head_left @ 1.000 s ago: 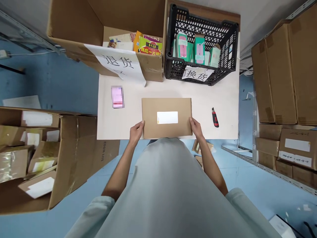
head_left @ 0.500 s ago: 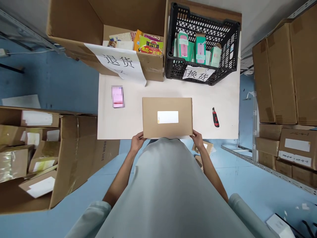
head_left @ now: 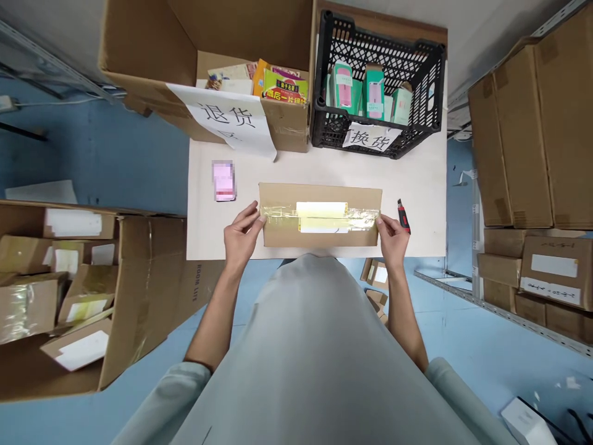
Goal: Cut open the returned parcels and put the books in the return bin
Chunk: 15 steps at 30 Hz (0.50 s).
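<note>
Between my two hands is a brown cardboard box point(head_left: 278, 235), its upper face crossed by shiny clear tape and a white label with yellow edges. The fingers of my left hand point(head_left: 242, 235) grip the box's left end. At the opposite end, my right hand point(head_left: 393, 240) holds it with thumb and fingers. A red and black box cutter point(head_left: 403, 216) lies on the white table point(head_left: 222, 235), right beside my right fingers. Farther left on the table is a pink item point(head_left: 223, 181), pixelated so its kind does not show.
At the table's back stand a large open carton point(head_left: 287, 127) holding snack packets and a black plastic crate point(head_left: 319, 127) with several green boxes. Another open carton point(head_left: 139, 296) full of parcels is at the left. Stacked cartons point(head_left: 523, 136) fill a rack on the right.
The box has been turned over, so a taped side faces up instead of the plain side with one label. Both hands have moved up from its near corners to its ends.
</note>
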Tool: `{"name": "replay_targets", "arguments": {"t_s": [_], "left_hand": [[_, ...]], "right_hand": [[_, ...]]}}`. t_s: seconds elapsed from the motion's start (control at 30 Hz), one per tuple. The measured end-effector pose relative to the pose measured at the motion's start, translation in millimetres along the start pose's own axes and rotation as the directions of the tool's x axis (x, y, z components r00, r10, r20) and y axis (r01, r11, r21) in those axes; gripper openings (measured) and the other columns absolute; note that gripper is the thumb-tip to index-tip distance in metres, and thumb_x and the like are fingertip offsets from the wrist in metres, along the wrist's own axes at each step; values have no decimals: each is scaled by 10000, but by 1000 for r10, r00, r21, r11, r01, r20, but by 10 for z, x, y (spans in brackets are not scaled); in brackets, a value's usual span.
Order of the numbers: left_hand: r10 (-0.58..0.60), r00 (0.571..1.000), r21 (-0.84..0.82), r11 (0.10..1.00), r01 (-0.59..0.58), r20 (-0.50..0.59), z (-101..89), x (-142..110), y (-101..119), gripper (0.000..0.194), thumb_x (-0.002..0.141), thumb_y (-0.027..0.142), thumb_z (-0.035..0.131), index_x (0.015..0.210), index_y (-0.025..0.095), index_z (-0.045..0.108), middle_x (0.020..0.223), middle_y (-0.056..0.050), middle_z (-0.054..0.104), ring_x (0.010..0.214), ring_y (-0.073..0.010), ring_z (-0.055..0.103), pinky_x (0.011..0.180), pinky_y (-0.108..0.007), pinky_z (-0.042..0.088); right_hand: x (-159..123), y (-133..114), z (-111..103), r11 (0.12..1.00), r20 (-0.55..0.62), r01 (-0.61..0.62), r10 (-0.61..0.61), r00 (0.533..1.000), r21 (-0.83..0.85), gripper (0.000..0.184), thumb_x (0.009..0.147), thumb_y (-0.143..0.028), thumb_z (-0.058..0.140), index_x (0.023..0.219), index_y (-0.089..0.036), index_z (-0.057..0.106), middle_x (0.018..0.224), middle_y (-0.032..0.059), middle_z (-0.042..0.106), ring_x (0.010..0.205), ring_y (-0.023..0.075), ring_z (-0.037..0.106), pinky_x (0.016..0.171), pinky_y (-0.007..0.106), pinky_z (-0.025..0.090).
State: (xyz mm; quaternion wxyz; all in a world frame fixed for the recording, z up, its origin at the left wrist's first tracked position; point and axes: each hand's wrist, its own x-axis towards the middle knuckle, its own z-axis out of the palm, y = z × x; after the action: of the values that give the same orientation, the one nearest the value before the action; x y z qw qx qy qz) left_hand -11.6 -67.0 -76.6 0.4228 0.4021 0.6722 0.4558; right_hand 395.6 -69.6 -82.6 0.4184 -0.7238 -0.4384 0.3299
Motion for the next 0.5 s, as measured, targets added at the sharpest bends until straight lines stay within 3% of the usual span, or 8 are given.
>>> {"name": "replay_targets", "arguments": {"t_s": [0.07,0.17,0.23,0.37,0.5], "left_hand": [[1,1000,24,1000,-1,-4,16,15,64,467,930,584,863,1207,210,905,1513,-96,774,1495,-356,677,1296,-525,549],[-58,998,89,994,56,10,38,13,-10,533,915,657,859,1184,200,905,1471,-107,795,1453,-371,702,1259,-532,583],[-105,994,87,991,103,18,43,7,-132,585,912,693,843,1197,186,898,1434,-121,810,1422,-370,720,1249,-529,589],[-186,982,-24,982,187,39,9,-14,-454,679,1038,733,637,1343,162,843,1449,-144,799,1384,-338,743,1210,-521,604],[-231,972,129,966,223,45,-26,-93,-817,605,1033,615,594,1310,136,838,1367,-150,833,1328,-335,763,1197,-490,593]], "right_hand": [[34,-47,18,1000,-37,5,-5,999,-16,549,943,-703,792,1174,-213,884,1209,129,861,1195,357,807,1182,576,627],[36,-5,89,997,-17,-51,50,999,-50,582,930,-723,782,1158,-196,882,1198,153,864,1183,374,807,1174,600,621],[18,66,132,994,29,-76,78,997,-74,599,942,-726,761,1189,-194,878,1250,165,856,1227,376,792,1186,589,607],[-29,308,115,995,79,-99,100,992,-21,641,1039,-734,598,1309,-208,844,1382,134,829,1339,336,748,1190,540,599],[-119,674,33,987,139,-149,157,978,-67,671,993,-709,578,1361,-198,809,1379,163,825,1288,337,757,1133,566,615]]}}
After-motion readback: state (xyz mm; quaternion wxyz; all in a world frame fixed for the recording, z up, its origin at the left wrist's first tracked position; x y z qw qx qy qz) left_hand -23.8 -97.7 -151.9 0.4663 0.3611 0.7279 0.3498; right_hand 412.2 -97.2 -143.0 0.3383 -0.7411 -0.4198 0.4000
